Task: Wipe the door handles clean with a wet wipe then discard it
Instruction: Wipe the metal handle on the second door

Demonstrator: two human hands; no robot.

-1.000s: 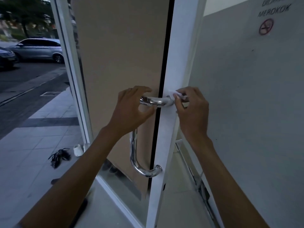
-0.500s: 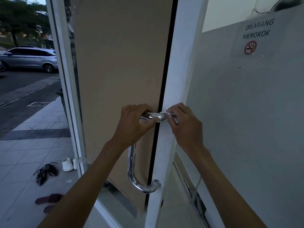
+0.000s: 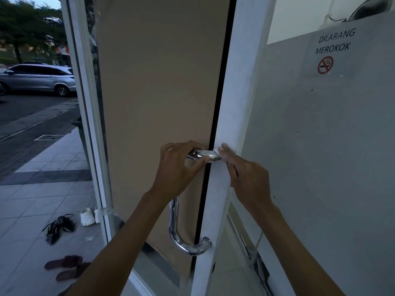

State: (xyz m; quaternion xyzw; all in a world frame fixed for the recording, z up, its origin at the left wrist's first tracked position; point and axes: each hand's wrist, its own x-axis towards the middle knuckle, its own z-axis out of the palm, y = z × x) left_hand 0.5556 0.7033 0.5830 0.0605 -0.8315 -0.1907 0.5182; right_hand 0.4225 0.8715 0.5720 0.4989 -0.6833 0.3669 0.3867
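A tiled pavement with a parked silver car (image 3: 38,79) fills the upper left of the frame, scattered sandals and white clogs (image 3: 86,216) lie on the tiles at lower left, and a grey wall panel with a no-smoking sign (image 3: 326,65) takes up the right side. Between them stands a white-framed glass door backed with beige board (image 3: 233,103), seen edge-on through the centre.

The curved chrome tubular door handle (image 3: 181,238) loops from the lower centre up to its top arm, just below mid-frame. The left hand (image 3: 179,171) is curled round that top arm on the beige side, steadying it. The right hand (image 3: 248,178) pinches the small white wet wipe (image 3: 217,151) between thumb and fingertips and presses it where the bar meets the white frame (only a little of the wipe shows, pale against the frame).

Compared with a second ago, the wipe sits closer in against the bar's root and the right fingers have straightened over it, while the left grip looks unchanged; the view has also tilted so the hands sit lower. That reads as short rubbing strokes on one spot, so the job seems early: the vertical run and lower bend appear untouched, the handle on the door's other face cannot be seen, and discarding is not yet due.
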